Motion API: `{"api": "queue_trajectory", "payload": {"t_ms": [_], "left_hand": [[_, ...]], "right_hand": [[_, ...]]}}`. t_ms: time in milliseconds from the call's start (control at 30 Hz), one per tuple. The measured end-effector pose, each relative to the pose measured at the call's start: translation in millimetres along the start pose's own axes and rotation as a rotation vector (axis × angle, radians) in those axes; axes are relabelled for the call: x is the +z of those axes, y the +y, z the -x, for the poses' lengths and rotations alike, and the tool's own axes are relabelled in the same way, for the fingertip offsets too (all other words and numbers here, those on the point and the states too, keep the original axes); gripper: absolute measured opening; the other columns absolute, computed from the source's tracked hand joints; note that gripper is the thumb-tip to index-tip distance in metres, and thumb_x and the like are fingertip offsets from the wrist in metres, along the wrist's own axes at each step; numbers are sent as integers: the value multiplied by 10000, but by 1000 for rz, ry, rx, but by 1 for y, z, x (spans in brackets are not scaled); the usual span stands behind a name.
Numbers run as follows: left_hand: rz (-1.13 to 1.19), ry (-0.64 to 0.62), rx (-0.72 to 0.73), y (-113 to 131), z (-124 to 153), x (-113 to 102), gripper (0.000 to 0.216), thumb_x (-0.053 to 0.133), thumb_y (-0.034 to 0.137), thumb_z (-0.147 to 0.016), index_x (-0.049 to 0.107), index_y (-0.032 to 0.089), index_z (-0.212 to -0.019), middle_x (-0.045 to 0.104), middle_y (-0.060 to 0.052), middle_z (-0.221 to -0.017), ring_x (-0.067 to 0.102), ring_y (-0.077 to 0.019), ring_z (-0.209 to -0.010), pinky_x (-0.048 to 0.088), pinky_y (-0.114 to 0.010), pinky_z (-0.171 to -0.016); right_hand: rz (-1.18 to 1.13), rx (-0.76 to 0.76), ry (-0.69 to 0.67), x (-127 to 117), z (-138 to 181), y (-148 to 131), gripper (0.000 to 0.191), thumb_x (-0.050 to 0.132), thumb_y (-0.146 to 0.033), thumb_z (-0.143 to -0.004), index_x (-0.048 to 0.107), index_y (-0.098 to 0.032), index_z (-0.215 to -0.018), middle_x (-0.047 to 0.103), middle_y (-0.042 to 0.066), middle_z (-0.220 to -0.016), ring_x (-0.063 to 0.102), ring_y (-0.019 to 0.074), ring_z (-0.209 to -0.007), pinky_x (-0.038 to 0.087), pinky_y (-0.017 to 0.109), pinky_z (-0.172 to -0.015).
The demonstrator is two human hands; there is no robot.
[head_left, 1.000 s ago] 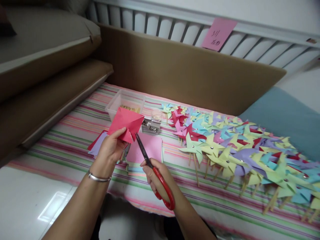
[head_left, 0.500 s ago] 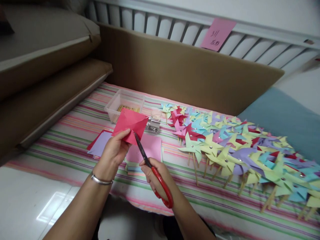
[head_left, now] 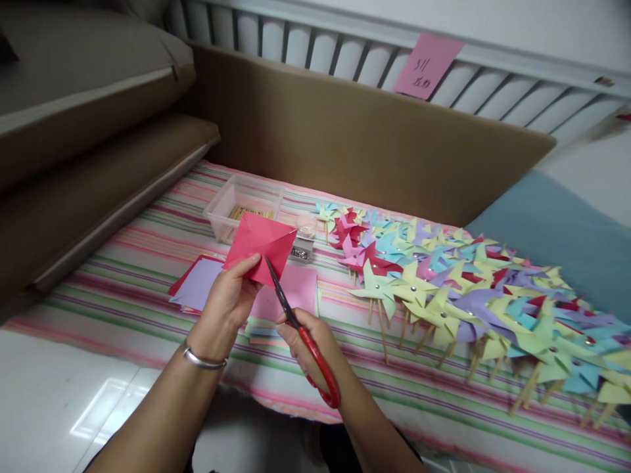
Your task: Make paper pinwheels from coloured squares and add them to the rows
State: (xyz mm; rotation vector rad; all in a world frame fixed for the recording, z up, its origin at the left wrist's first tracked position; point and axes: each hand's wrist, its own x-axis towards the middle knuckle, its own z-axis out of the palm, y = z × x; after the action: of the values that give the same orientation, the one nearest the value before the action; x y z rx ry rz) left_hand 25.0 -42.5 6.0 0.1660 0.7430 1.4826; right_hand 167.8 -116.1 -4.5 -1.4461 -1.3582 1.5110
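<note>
Pinched between the thumb and fingers of my left hand [head_left: 235, 292] is a square of red paper [head_left: 261, 242], with slits or creases running in from its corners. My right hand [head_left: 308, 338] grips red-handled scissors [head_left: 315, 361]. Their dark blades lie against the paper's lower right part, the tip close to my left thumb. Below the paper, on the striped cloth, rest a stack of pink and other coloured sheets [head_left: 300, 289] and a smaller stack topped with a lilac sheet [head_left: 200, 281].
A clear plastic box [head_left: 219, 217] holds thin wooden sticks. Beside it a small container [head_left: 302, 248] has metal pieces in it. Many paper pinwheels [head_left: 414, 289] on sticks crowd the right side of the striped cloth [head_left: 123, 282]. A brown board [head_left: 345, 131] stands behind.
The red paper and my left hand have shifted slightly to the right. The scissors stay at the paper's lower right part, with their blades looking nearly the same.
</note>
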Motion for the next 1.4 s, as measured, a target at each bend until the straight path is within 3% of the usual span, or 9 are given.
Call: {"api": "queue_trajectory", "payload": {"t_ms": [200, 433, 867, 1100, 1233, 1400], "left_hand": [[-7, -13, 7, 0, 1, 0, 196, 672, 15, -678, 668, 116, -846, 719, -46, -773, 651, -136, -633, 536, -233, -613], [5, -15, 23, -1, 1, 0, 190, 675, 8, -672, 668, 108, -833, 719, -44, -760, 649, -128, -625, 541, -224, -610], [21, 2, 30, 0, 2, 2, 157, 678, -2, -647, 663, 113, -753, 716, -36, -701, 646, -122, -576, 536, -216, -583], [16, 29, 27, 0, 1, 3, 145, 684, 1, -645, 658, 119, -727, 721, -45, -713, 657, -140, -601, 540, -228, -591], [30, 73, 74, 8, -4, -2, 178, 662, 5, -668, 664, 129, -796, 726, -43, -747, 670, -156, -626, 549, -255, -607], [48, 112, 147, 22, -9, -9, 196, 692, 63, -669, 656, 169, -830, 732, -39, -850, 684, -175, -700, 548, -290, -634]], "right_hand": [[6, -25, -21, -2, 2, -1, 356, 576, -519, -787, 576, -179, -892, 401, -74, -506, 308, 56, -391, 248, 184, -364], [89, -84, 13, -2, -4, 5, 313, 593, -488, -775, 577, -181, -830, 405, -64, -537, 371, 76, -474, 315, 188, -442], [123, -67, 49, 0, -8, 6, 280, 627, -449, -740, 602, -179, -814, 396, -64, -527, 359, 84, -478, 319, 203, -460], [278, -163, 68, -4, -10, 8, 216, 601, -371, -761, 612, -176, -853, 413, -65, -524, 375, 87, -479, 341, 213, -502], [427, -195, -28, -9, -8, 14, 242, 537, -183, -744, 606, -184, -976, 438, -65, -547, 419, 92, -479, 344, 207, -491], [375, -200, -138, -17, -8, 25, 233, 527, -171, -760, 585, -190, -986, 611, 7, -718, 555, 128, -586, 425, 225, -543]]}}
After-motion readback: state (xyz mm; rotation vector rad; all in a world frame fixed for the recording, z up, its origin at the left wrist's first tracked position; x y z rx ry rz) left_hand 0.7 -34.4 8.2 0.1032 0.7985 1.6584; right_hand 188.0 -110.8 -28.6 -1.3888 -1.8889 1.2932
